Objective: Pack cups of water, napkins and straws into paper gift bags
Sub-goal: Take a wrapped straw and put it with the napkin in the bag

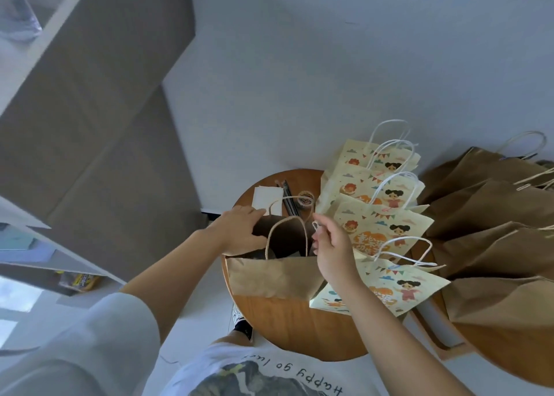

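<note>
**Brown bag held open on the round table**

Head view: the left hand [239, 230] grips the left rim of the open brown paper bag [269, 278], mid-table [299, 329]. The right hand [332, 245], fingers curled, pinches its far twine handle [299, 198]. Napkins [267, 200] and straws [288, 199] lie by the far edge, and printed gift bags [380, 224] line the right edge.

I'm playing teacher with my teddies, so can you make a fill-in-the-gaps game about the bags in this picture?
1. The left hand and the right hand hold the mouth of a plain ____ paper bag.
2. The cream cartoon-printed bags beside it have thin ____ handles.
3. The held bag stands on a ____ wooden table.

Missing words: brown, white, round.
</note>
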The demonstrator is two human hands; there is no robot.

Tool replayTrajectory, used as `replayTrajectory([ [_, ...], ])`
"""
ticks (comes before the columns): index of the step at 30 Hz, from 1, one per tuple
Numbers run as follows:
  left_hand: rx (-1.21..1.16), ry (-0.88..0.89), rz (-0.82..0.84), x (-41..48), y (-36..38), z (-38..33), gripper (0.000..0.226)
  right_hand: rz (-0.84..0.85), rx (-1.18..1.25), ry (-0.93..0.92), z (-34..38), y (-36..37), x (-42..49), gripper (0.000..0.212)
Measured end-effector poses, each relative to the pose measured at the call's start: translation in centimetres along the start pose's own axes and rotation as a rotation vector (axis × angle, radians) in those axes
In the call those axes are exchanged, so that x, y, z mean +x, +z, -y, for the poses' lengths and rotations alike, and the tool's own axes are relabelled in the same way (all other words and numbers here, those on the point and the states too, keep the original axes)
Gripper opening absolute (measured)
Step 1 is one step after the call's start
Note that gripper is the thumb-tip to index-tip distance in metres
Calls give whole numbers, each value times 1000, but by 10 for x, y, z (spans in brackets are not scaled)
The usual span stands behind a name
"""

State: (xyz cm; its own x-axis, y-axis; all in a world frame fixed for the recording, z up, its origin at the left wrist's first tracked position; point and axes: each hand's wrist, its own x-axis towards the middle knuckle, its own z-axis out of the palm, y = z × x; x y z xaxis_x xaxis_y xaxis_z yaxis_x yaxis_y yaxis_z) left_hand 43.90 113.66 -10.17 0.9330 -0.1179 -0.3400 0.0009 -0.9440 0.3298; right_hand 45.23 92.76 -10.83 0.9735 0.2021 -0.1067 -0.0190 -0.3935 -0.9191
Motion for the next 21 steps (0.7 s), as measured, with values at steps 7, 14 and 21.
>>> replayTrajectory([
  [7,310,-63,230,-8,-3,-5,126,8,-16,-101,-8,24,-14,15],
  [14,435,-101,87,-1,9,-7,81,77,-148,-168,-10,18,-12,13],
  [21,327,-105,41,0,13,-9,15,166,-309,-196,-7,14,-4,13],
])
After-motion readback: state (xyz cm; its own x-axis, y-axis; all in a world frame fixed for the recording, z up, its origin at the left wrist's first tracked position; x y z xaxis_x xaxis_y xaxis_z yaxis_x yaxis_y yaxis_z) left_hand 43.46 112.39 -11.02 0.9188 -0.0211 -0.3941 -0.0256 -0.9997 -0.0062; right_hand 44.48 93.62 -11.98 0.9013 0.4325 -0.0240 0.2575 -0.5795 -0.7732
